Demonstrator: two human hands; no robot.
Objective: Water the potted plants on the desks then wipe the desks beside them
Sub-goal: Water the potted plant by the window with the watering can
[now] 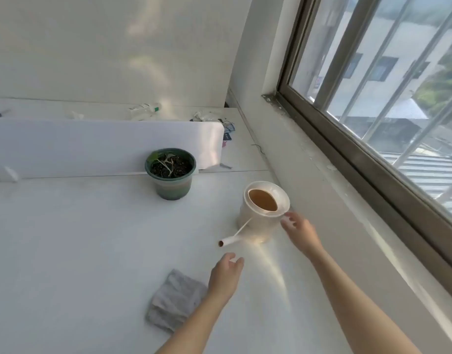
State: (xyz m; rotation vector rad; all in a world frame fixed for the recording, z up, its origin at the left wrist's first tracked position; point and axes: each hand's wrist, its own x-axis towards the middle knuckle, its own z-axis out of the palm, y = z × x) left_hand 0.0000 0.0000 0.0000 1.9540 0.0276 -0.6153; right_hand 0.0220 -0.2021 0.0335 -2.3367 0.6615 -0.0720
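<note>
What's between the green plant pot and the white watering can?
Only bare white desk, per the head view, between the round green plant pot and white watering can.

Watering can (263,213) blocks desk (79,238) beside wall (322,200).

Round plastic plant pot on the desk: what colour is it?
Green round plastic pot; head view.

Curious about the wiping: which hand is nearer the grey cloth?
Left. The left hand hovers just right of the cloth; the right hand is farther, beside the watering can.
</note>
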